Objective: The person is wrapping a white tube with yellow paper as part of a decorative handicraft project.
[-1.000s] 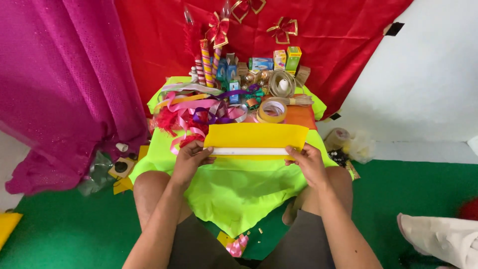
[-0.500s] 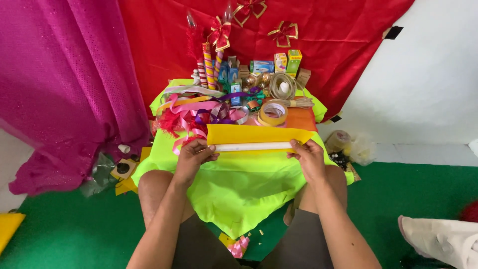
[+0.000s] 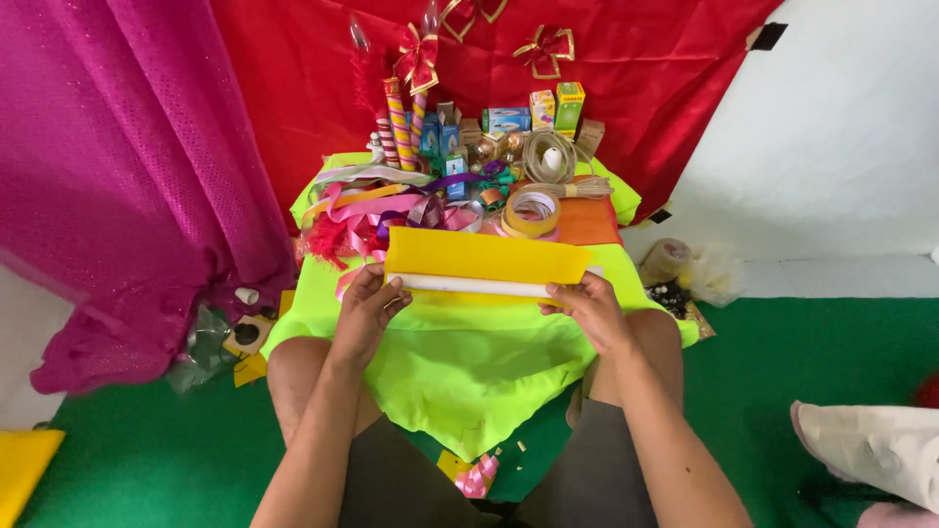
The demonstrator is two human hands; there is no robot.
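From the head camera, the left hand [image 3: 367, 311] at nine o'clock and right hand [image 3: 584, 305] at three pinch a yellow paper sheet [image 3: 484, 256] rolled around a white tube [image 3: 479, 285] over the lime cloth [image 3: 460, 362], seemingly mid-roll, calling for even, level turning.

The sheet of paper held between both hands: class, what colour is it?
The sheet of paper is yellow, with a white rolled edge nearest the person; the head view shows it.

Yellow paper sheet [image 3: 486, 256], near edge rolled into white tube, flat across neon-green cloth [image 3: 460, 362].
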